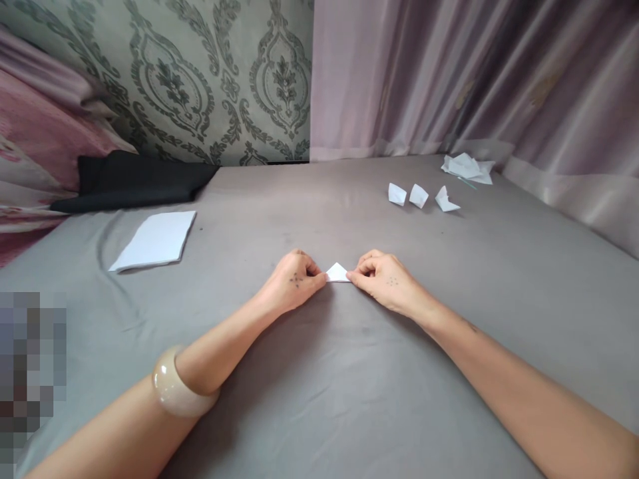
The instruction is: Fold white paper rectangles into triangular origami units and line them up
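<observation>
A small piece of folded white paper (338,273), triangular with its point facing away from me, is held between both hands just above or on the grey cloth. My left hand (298,279) pinches its left corner between thumb and fingers. At the right corner, my right hand (384,279) grips it the same way. The ends of the paper are hidden by my fingertips. A pale, glossy bangle (182,389) sits on my left forearm.
A stack of white paper (157,239) lies at the left, near a folded black cloth (144,179). Three small folded paper pieces (418,195) stand at the back right, before a pile of loose white paper (464,167). Grey cloth (349,379) covers the surface; curtains (399,80) hang behind.
</observation>
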Demonstrator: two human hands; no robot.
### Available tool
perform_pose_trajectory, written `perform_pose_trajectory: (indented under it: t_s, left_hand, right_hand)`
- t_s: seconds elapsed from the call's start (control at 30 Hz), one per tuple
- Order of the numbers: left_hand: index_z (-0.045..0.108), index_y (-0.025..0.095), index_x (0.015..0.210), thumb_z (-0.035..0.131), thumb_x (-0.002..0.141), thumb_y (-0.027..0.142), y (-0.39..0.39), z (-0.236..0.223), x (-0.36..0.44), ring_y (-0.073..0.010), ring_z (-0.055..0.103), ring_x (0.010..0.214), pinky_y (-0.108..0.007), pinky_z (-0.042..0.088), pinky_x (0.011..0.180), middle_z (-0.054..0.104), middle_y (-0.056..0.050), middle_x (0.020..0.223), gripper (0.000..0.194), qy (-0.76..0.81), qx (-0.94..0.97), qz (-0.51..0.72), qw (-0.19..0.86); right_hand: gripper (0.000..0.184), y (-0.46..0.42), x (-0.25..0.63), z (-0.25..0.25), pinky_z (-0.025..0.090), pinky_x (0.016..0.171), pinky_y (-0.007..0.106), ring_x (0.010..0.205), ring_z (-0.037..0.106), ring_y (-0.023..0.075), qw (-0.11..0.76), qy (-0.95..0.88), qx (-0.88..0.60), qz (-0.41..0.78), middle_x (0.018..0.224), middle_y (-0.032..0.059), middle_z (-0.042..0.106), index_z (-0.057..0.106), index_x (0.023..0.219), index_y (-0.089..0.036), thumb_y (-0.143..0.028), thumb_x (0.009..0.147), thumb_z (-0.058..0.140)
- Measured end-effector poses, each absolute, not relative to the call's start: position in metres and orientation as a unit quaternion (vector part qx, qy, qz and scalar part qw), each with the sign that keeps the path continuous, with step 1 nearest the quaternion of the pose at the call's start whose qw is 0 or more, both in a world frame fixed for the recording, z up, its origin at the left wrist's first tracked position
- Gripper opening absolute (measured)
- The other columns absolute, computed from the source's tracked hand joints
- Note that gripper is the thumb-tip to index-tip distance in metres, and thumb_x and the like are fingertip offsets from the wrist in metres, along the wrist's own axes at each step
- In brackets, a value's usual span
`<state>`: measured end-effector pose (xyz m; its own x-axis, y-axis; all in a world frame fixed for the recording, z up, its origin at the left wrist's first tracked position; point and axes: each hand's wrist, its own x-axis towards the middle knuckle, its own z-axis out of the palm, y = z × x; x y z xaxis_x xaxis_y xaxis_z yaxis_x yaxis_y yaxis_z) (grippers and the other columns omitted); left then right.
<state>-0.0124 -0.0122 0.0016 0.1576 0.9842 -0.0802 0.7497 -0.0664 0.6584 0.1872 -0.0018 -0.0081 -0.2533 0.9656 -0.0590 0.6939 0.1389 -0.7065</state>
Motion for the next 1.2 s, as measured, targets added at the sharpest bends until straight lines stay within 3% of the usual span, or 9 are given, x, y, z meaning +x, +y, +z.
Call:
perform_pose_trajectory:
  t_s: [0.5, 0.6, 0.7, 0.8, 0.9, 1.0, 1.2]
  left_hand:
    - [0.061, 0.016, 0.069, 0.058, 0.076, 0.033, -0.009, -0.001, -0.010, -0.0182, 0.054, 0.078, -0.031, 0.045, 0.069, 0.055, -0.007, 0.090, 0.019, 0.632, 0.708, 0.162, 0.272]
    - [0.059, 0.017, 0.085, 0.056, 0.079, 0.025, -0.013, -0.006, -0.010, -0.0194, 0.052, 0.085, -0.032, 0.046, 0.074, 0.055, -0.006, 0.089, 0.011, 0.596, 0.740, 0.200, 0.240]
    - [0.057, 0.020, 0.104, 0.044, 0.087, 0.013, -0.019, -0.009, -0.010, -0.0183, 0.051, 0.090, -0.032, 0.046, 0.080, 0.057, -0.005, 0.096, 0.023, 0.508, 0.802, 0.229, 0.216]
    - [0.060, 0.022, 0.109, 0.034, 0.091, 0.008, -0.024, -0.011, -0.009, -0.0179, 0.052, 0.090, -0.031, 0.046, 0.081, 0.058, -0.006, 0.097, 0.035, 0.443, 0.852, 0.213, 0.180]
    - [0.064, 0.020, 0.108, 0.034, 0.092, 0.011, -0.026, -0.013, -0.009, -0.0179, 0.053, 0.088, -0.030, 0.046, 0.077, 0.057, -0.007, 0.094, 0.035, 0.436, 0.862, 0.210, 0.150]
    - [0.066, 0.020, 0.109, 0.035, 0.093, 0.013, -0.027, -0.014, -0.008, -0.0173, 0.052, 0.084, -0.029, 0.046, 0.074, 0.056, -0.007, 0.091, 0.035, 0.438, 0.864, 0.207, 0.137]
    - [0.068, 0.020, 0.103, 0.034, 0.093, 0.013, -0.028, -0.012, -0.008, -0.0154, 0.047, 0.077, -0.026, 0.043, 0.068, 0.050, -0.006, 0.084, 0.036, 0.432, 0.870, 0.197, 0.130]
  right_hand:
    - [0.029, 0.003, 0.190, -0.009, 0.038, 0.060, 0.027, 0.066, 0.052, 0.0125, 0.197, -0.726, -0.585, 0.304, 0.090, 0.0023, 0.062, 0.059, 0.059, -0.019, -0.043, 0.076, 0.059]
    - [0.029, 0.005, 0.194, -0.009, 0.038, 0.061, 0.027, 0.068, 0.053, 0.0130, 0.194, -0.740, -0.577, 0.285, 0.085, 0.0013, 0.061, 0.060, 0.062, -0.020, -0.045, 0.076, 0.060]
    - [0.028, 0.006, 0.198, -0.009, 0.039, 0.062, 0.026, 0.068, 0.053, 0.0123, 0.203, -0.755, -0.560, 0.274, 0.085, 0.0007, 0.060, 0.060, 0.065, -0.020, -0.045, 0.078, 0.060]
    - [0.021, 0.003, 0.201, -0.008, 0.041, 0.062, 0.026, 0.066, 0.052, 0.0112, 0.219, -0.760, -0.554, 0.262, 0.085, 0.0004, 0.060, 0.061, 0.068, -0.020, -0.038, 0.080, 0.060]
    - [0.012, -0.007, 0.199, -0.006, 0.044, 0.066, 0.027, 0.067, 0.055, 0.0114, 0.269, -0.765, -0.537, 0.233, 0.087, 0.0006, 0.062, 0.064, 0.080, -0.021, -0.026, 0.085, 0.055]
    - [0.022, -0.022, 0.193, -0.004, 0.046, 0.078, 0.029, 0.084, 0.060, 0.0146, 0.313, -0.806, -0.469, 0.182, 0.093, 0.0026, 0.065, 0.065, 0.095, -0.021, -0.014, 0.090, 0.045]
    - [0.035, -0.051, 0.176, -0.004, 0.050, 0.083, 0.036, 0.094, 0.058, 0.0214, 0.205, -0.875, -0.432, 0.073, 0.101, 0.0078, 0.065, 0.061, 0.110, -0.016, -0.003, 0.089, 0.037]
